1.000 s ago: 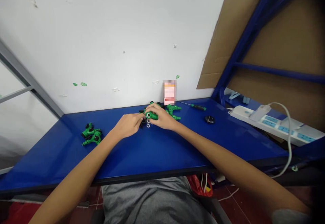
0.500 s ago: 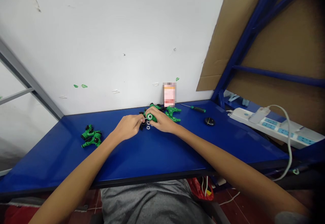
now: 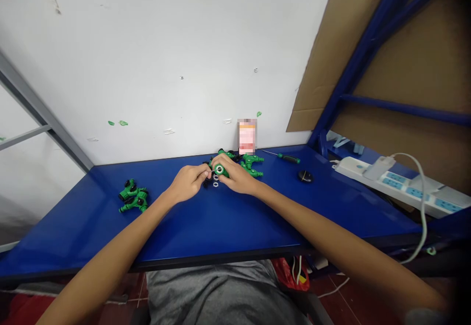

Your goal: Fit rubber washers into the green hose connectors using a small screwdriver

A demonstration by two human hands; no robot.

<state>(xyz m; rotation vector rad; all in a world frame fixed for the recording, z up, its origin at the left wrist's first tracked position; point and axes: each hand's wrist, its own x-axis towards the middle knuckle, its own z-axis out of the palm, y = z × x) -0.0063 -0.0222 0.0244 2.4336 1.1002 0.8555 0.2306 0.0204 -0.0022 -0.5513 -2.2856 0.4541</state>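
My right hand (image 3: 238, 175) is wrapped round a green hose fitting (image 3: 225, 171), its round end facing left and toward me with a white ring in the opening. My left hand (image 3: 189, 181) pinches a thin metal pick (image 3: 214, 171), whose tip reaches that opening. The rest of the pick is hidden in my fingers. Just below the fitting, a few small pale rings (image 3: 216, 184) lie on the blue table (image 3: 221, 222). Small black parts (image 3: 206, 183) lie beside them, partly covered by my hands.
Green two-way hose splitters (image 3: 253, 160) sit right of my hands, others (image 3: 134, 200) at left. Further right are a screwdriver (image 3: 289, 158), a round black object (image 3: 305, 176) and a white power strip (image 3: 390, 182). A blurred card (image 3: 247, 136) leans on the white wall (image 3: 184, 45).
The view has shifted slightly. Both hands keep the same hold, with the pick still at the fitting's opening; no other thing has visibly moved.
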